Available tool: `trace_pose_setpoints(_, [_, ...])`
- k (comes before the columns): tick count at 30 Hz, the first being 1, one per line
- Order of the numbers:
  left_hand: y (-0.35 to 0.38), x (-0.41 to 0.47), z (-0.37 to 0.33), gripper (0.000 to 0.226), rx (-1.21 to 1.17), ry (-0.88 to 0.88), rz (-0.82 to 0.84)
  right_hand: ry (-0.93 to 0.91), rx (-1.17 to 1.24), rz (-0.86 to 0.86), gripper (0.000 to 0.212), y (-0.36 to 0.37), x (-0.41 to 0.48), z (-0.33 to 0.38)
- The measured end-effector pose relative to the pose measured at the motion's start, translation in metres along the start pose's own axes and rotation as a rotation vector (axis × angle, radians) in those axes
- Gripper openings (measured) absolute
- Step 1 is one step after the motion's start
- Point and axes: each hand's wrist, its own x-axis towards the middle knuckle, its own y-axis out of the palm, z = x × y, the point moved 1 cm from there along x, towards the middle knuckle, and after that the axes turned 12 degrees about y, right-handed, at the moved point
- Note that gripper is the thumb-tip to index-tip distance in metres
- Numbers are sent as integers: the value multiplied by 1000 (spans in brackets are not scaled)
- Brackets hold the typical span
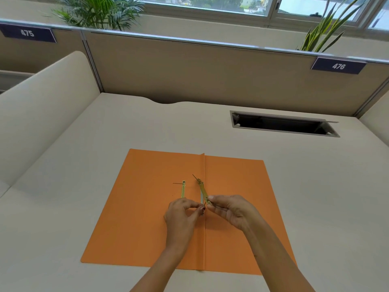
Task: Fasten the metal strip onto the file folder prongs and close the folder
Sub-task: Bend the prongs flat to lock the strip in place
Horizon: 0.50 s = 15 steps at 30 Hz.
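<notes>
An orange file folder [147, 218] lies open and flat on the desk, its spine fold running towards me. A gold metal strip [202, 190] is tilted over the spine, its far end threaded on a thin upright prong [195, 177]. My right hand [229, 210] pinches the strip's near end. My left hand [182, 216] pinches the near prong right beside it, fingertips almost touching the right hand's. A second gold strip [183, 189] lies flat on the folder's left half, with a thin prong [177, 183] sticking out sideways at its far end.
The beige desk [84, 175] has a rectangular cable opening [282, 124] at the back right. A partition wall [200, 70] with number plates 475 and 476 closes the far side, and a curved divider [42, 114] stands at the left. Plants rise behind the partition.
</notes>
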Motion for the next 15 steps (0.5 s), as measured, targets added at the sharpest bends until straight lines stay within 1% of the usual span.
trace_pose_setpoints(8, [0,1,-3,7,-10,-47,-25,-7,-22,-18,5,1,0,0])
trace_pose_setpoints(12, [0,2,-6,23,-15,-57,-20,-9,-55,-20,5,2,1,-2])
trace_pose_setpoints(14, [0,2,-6,28,-18,-57,-24,-13,-89,-17,11,3,2,-5])
trace_pose_setpoints(15, [1,3,-5,27,-22,-58,-28,-17,-102,-18,13,4,3,-6])
